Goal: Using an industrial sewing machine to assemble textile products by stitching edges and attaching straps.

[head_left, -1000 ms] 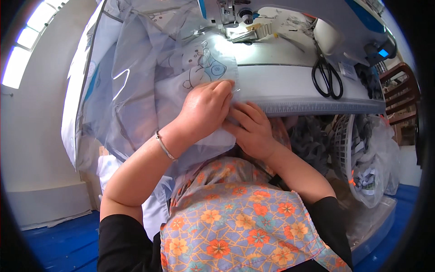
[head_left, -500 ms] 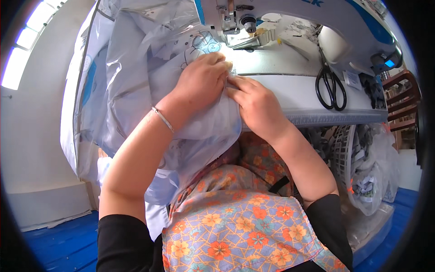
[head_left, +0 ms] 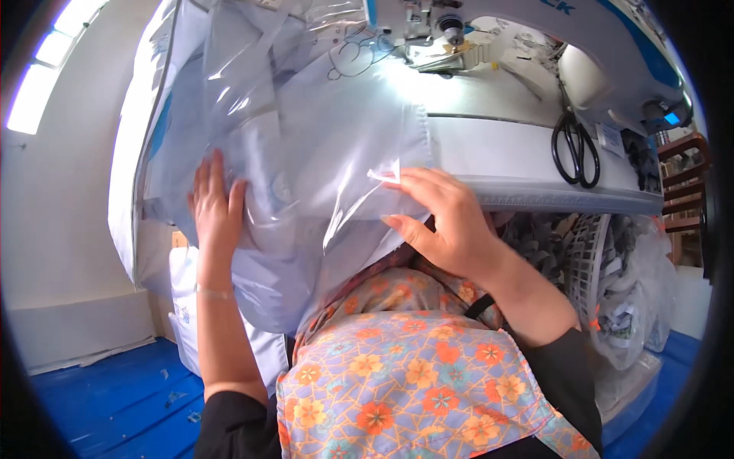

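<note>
A large piece of translucent, shiny plastic sheeting [head_left: 329,145] lies over pale fabric, running from the sewing machine [head_left: 619,38] down over the table's front edge. My left hand [head_left: 215,199] rests on the sheeting at the left, its fingers stretched out and slightly spread. At the sheeting's right edge is my right hand [head_left: 447,218], its thumb and fingers apart, fingertips touching the plastic. The presser foot area [head_left: 419,34] stands above a bright lamp glow, beside a line drawing [head_left: 355,57] on the material.
Black-handled scissors [head_left: 575,149] lie on the table at the right, near tweezers [head_left: 520,80]. Below stands a white plastic basket [head_left: 585,256] of grey scraps, with a clear bag beside it. A wooden chair [head_left: 680,176] is at the far right. A wall bounds the left.
My hands have parted from beside the needle area. The left moved left and down onto the sheeting; the right moved down along its edge. The sheeting now lies more spread out.
</note>
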Action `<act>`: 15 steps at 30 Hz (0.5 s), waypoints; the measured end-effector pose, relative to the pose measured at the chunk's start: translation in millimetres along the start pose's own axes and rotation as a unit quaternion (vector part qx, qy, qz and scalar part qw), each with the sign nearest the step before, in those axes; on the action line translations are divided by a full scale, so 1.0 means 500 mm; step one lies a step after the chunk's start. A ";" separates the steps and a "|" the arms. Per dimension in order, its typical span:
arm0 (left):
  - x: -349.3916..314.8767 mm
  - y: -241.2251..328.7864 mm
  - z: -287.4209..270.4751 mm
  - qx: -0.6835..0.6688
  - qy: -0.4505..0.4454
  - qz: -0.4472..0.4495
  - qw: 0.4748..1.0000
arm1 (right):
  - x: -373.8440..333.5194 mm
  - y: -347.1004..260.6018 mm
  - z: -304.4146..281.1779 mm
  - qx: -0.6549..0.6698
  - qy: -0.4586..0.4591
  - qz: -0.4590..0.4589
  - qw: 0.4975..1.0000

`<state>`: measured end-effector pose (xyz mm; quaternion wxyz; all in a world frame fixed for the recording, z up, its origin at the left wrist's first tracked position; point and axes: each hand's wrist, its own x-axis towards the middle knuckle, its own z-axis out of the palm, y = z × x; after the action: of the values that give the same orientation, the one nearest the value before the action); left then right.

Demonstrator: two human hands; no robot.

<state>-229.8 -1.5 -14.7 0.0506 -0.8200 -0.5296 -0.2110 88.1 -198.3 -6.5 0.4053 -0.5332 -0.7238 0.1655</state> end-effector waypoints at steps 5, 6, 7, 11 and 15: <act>0.164 -0.078 0.080 0.031 -0.138 0.042 0.989 | 0.014 -0.053 0.122 0.486 0.028 0.336 0.806; 0.199 -0.086 0.085 0.031 -0.133 0.067 0.988 | 0.021 -0.054 0.138 0.491 0.026 0.349 0.797; 0.228 -0.092 0.093 0.040 -0.146 0.069 0.986 | 0.026 -0.054 0.145 0.501 0.046 0.320 0.803; 0.297 -0.101 0.132 0.034 -0.115 0.129 0.984 | 0.008 -0.083 0.136 0.623 -0.058 0.337 0.703; 0.292 -0.062 0.082 0.026 -0.099 0.139 0.985 | -0.056 -0.133 0.087 0.602 0.013 0.324 0.730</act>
<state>-194.2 148.5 2.2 0.0478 -0.9008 -0.4186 -0.1055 15.4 -240.3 0.1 0.5728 -0.3821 -0.2507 0.6804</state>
